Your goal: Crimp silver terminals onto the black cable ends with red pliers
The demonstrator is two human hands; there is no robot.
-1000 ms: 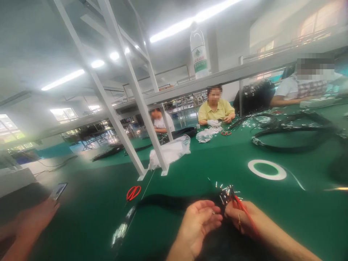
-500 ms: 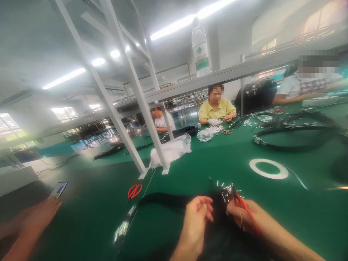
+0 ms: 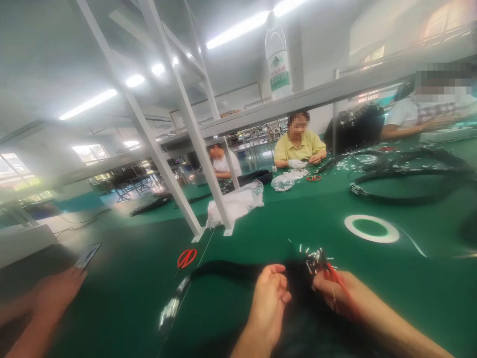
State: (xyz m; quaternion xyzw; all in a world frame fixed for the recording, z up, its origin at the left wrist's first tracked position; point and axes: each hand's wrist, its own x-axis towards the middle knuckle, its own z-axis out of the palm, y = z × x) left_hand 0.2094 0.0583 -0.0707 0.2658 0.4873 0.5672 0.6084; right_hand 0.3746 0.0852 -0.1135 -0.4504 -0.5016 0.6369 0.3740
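My right hand (image 3: 337,288) is closed round the red handles of a pair of pliers (image 3: 340,281), whose dark jaws are among short silvery wire ends (image 3: 316,258). Left of it, my left hand (image 3: 271,298) has its fingers curled in over a bundle of black cables (image 3: 231,271). Whether it pinches a cable is too dark to see. The bundle runs left across the green table, and shiny silvery ends (image 3: 170,311) lie near its left end. The lower part of the cables, below my hands, blurs into shadow.
Red-handled scissors (image 3: 187,258) lie beside the white shelf posts (image 3: 228,226). A roll of white tape (image 3: 371,229) is at right, with coiled black cables (image 3: 402,194) behind. Another person's hand (image 3: 61,293) with a phone (image 3: 88,256) is at left. Co-workers sit across the table.
My left hand's fingers have curled in more closely. My right hand stays on the pliers, nearly in place. At left, the other person's phone has shifted slightly; the view has tilted a little.
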